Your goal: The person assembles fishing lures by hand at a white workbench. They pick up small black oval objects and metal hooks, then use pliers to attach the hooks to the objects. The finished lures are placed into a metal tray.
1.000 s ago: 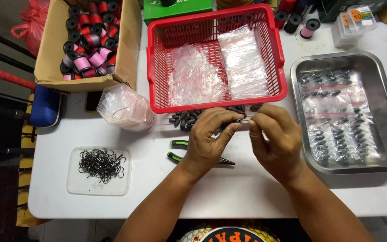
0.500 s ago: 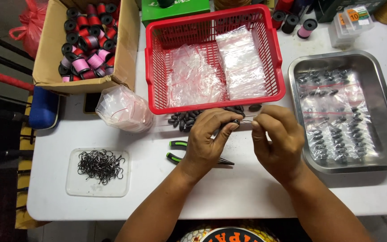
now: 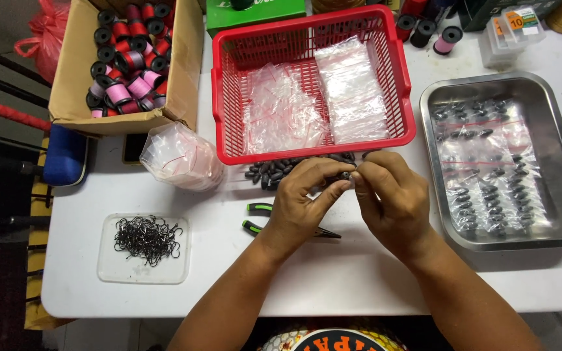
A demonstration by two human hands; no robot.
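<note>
Both forearms were bare to the elbow, with no sleeves, watch, bracelets or gloves on them. The left hand and the right hand wore no rings that showed. At six o'clock a garment with a round red, yellow and white printed patch covered the chest.

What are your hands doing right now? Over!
Left hand and right hand pinch a small dark piece together. Dark weights piled just behind, pliers under left wrist. Nothing blocking.
</note>
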